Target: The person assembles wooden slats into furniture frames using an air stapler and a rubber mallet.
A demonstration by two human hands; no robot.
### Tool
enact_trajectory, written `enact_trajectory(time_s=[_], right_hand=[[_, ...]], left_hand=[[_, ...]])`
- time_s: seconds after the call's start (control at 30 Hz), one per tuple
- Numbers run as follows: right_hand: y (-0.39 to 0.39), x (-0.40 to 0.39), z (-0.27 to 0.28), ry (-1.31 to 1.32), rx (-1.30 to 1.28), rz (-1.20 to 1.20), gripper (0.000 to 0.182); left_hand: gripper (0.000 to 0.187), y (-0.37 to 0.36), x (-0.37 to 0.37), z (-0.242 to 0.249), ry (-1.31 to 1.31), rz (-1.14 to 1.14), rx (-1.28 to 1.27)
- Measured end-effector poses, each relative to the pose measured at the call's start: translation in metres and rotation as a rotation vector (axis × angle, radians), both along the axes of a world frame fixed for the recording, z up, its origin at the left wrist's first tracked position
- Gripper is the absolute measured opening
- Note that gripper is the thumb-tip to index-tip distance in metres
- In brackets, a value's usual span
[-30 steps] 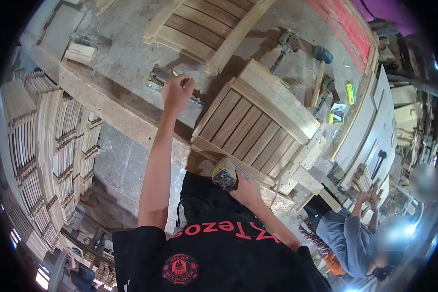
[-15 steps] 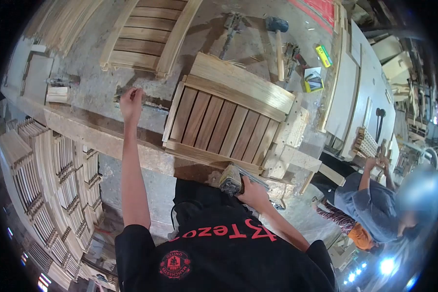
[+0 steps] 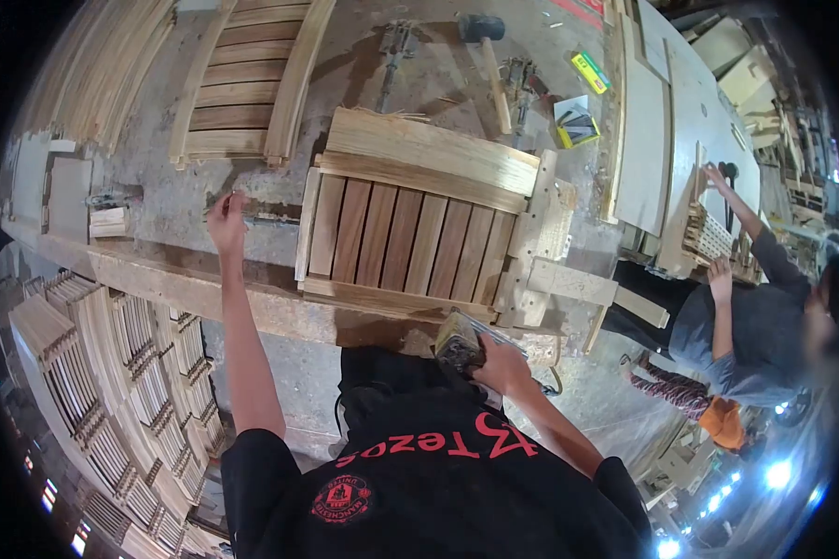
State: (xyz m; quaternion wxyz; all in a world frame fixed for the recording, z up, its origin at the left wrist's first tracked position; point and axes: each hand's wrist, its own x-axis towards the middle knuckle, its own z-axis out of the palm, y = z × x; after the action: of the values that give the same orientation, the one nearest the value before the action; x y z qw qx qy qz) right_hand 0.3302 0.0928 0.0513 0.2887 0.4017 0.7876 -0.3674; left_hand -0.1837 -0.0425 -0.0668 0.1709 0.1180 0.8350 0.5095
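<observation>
A slatted wooden panel [image 3: 408,238] lies on the workbench in front of me, framed by pale rails. At its left side a metal bar clamp [image 3: 275,213] is set on the bench. My left hand [image 3: 226,224] is closed over the outer end of this clamp, fingers curled on what looks like its handle, which they mostly hide. My right hand [image 3: 503,365] is wrapped round a worn nail gun [image 3: 459,343] at the bench's front edge, just below the panel's near rail. Beside the panel's right end are wooden blocks [image 3: 522,256].
A rubber mallet [image 3: 482,30], another clamp [image 3: 396,51] and small yellow boxes [image 3: 589,73] lie behind the panel. A second slatted panel [image 3: 242,84] is at the back left. Stacked slatted panels [image 3: 93,373] stand left below the bench. A co-worker [image 3: 736,321] works at the right.
My view has shifted, so the bench things appear further left. Both hands keep their places, left at the clamp, right on the nail gun. The co-worker has reached an arm forward.
</observation>
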Motion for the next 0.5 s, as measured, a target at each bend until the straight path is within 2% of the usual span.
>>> enact_trajectory(time_s=[0.2,0.5], right_hand=[[0.007,0.047,-0.012,0.026,0.175,0.027,0.06],[0.011,0.041,-0.006,-0.09,0.087,-0.059,0.057]], left_hand=[[0.024,-0.004,-0.001,-0.004,-0.016,-0.01,0.007],[0.021,-0.001,0.0,-0.001,0.008,0.018,0.044]])
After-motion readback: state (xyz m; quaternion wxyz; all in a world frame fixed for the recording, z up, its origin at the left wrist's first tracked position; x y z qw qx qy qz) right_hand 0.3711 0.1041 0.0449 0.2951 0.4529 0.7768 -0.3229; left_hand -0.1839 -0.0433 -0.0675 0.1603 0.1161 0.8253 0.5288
